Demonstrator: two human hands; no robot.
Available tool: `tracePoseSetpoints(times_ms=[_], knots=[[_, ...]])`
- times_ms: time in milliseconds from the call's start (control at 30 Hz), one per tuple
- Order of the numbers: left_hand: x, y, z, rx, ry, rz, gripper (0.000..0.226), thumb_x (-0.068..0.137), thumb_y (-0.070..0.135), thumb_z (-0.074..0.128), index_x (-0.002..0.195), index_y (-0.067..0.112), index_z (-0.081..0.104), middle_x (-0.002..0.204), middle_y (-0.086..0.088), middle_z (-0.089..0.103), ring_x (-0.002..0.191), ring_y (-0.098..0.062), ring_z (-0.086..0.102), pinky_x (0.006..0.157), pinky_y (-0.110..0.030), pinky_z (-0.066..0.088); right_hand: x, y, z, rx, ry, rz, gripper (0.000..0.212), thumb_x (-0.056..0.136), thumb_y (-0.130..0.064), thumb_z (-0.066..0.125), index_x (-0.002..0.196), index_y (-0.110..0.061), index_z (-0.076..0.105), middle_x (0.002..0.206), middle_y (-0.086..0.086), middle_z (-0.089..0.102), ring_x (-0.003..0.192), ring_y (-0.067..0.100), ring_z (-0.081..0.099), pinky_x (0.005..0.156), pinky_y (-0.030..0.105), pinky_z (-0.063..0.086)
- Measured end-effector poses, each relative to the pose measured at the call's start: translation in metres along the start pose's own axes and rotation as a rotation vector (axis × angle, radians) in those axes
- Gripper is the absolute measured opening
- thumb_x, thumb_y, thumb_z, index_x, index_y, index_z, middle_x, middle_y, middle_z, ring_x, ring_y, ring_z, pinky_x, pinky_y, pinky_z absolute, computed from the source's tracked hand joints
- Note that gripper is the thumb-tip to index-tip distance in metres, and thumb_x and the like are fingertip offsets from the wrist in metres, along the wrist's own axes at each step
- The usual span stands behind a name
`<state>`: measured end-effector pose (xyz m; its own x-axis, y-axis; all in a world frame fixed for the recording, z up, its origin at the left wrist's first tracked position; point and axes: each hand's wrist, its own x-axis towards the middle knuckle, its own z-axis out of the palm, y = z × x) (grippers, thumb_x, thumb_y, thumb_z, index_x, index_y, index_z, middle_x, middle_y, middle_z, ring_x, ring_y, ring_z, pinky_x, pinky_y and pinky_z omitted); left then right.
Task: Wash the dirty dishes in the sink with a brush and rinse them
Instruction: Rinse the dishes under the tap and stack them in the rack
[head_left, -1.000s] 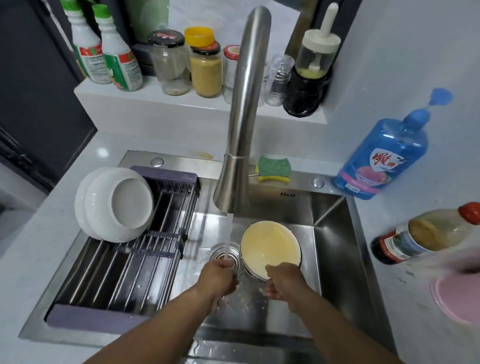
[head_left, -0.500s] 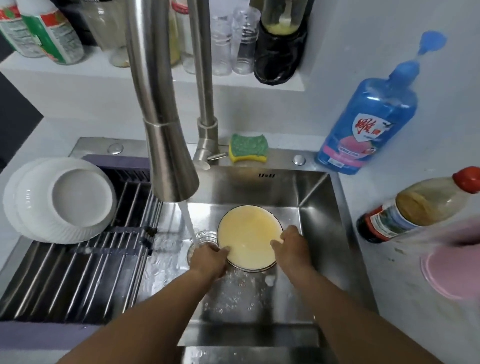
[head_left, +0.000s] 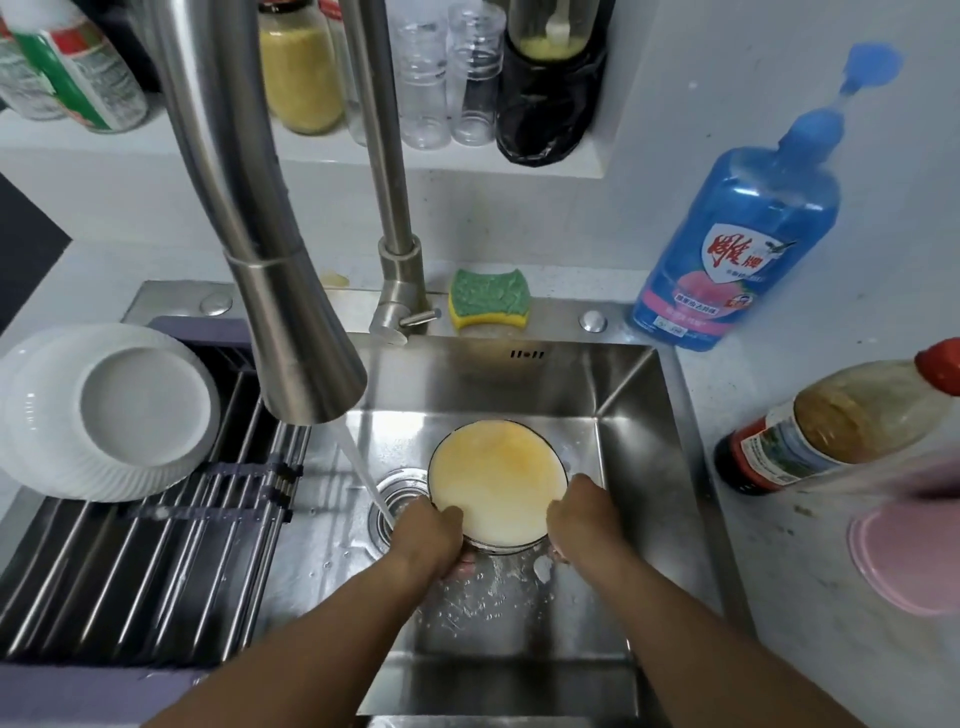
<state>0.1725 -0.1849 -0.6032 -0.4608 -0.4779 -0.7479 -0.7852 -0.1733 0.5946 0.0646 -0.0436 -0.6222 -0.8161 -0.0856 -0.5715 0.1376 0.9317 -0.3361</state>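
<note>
Head view. Stainless steel sink (head_left: 519, 384), water running from the brushed-steel faucet spout (head_left: 301, 322). The stream (head_left: 363, 467) lands at the round drain (head_left: 395, 491), just left of the dirty round bowl (head_left: 496, 483). Bowl is low in the basin, dark rim, inside coated with a pale yellow-orange film.

Left hand (head_left: 428, 535) grips the near-left rim, thumb on top. Right hand (head_left: 582, 519) grips the near-right rim, fingers curled round it.

Left of the basin: dark slatted drying rack (head_left: 156, 561) carrying stacked white ribbed bowls (head_left: 109, 410), tipped on edge, bases toward the camera. On the sink's back ledge: green-and-yellow sponge (head_left: 488, 304).

White worktop (head_left: 779, 597), right side:
- blue dish-soap bottle (head_left: 737, 249)
- clear red-capped bottle (head_left: 841, 421) lying on its side, part-filled with brown liquid
- pink round item (head_left: 909, 556), too blurred to identify

White shelf (head_left: 311, 150) behind:
- glass jar of yellow powder (head_left: 301, 67)
- two clear empty jars (head_left: 447, 78)
- black-wrapped container (head_left: 550, 104) with yellow-green contents
- green-and-white bottles (head_left: 78, 67)
</note>
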Motion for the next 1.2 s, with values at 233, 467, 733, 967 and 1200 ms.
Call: tracePoseSetpoints(times_ms=[233,467,733,967,1200], knots=[[-0.033,-0.011,-0.007,-0.314,-0.091,-0.043,0.011,0.094,0.004,0.047,0.098,-0.005,0.052,0.07,-0.031,0.065,0.067,-0.038,0.059,0.065,-0.047,0.042,-0.027,0.013,-0.008,0.283,-0.033,-0.046,0.021,0.091,-0.014,0.041,0.111,-0.012,0.047,0.094,0.014,0.064,0.066,0.036,0.072,0.055,0.048,0.062],[-0.061,-0.022,-0.04,-0.561,-0.179,-0.175,0.025,0.093,-0.005,0.055,0.116,0.003,0.058,0.099,-0.024,0.073,0.077,-0.032,0.067,0.058,-0.037,0.063,-0.067,-0.013,-0.031,0.394,-0.139,-0.068,0.009,0.089,-0.008,0.045,0.093,-0.013,0.052,0.085,0.023,0.067,0.059,0.035,0.07,0.052,0.046,0.061],[-0.097,-0.013,-0.108,-0.67,-0.233,-0.273,0.026,0.092,-0.01,0.04,0.116,-0.007,0.051,0.081,-0.027,0.071,0.062,-0.037,0.07,0.053,-0.046,0.062,-0.11,-0.07,-0.047,0.359,-0.356,-0.067,0.023,0.091,-0.005,0.043,0.108,-0.006,0.058,0.074,0.021,0.066,0.049,0.025,0.062,0.056,0.037,0.06],[-0.1,-0.003,-0.149,-0.539,-0.103,-0.031,0.064,0.088,-0.015,0.032,0.136,0.025,0.047,0.125,-0.013,0.061,0.1,-0.039,0.065,0.069,-0.059,0.061,-0.13,-0.096,-0.025,0.205,-0.327,-0.164,0.025,0.09,-0.009,0.048,0.113,-0.014,0.058,0.089,0.013,0.067,0.057,0.029,0.067,0.059,0.042,0.06],[-0.089,-0.01,-0.169,-0.619,-0.072,0.044,0.057,0.096,-0.009,0.042,0.139,0.028,0.045,0.131,-0.008,0.061,0.108,-0.04,0.066,0.068,-0.058,0.061,-0.155,-0.116,-0.022,0.257,-0.287,-0.251,0.027,0.096,-0.024,0.039,0.115,-0.018,0.057,0.073,0.011,0.07,0.054,0.025,0.066,0.047,0.026,0.048]])
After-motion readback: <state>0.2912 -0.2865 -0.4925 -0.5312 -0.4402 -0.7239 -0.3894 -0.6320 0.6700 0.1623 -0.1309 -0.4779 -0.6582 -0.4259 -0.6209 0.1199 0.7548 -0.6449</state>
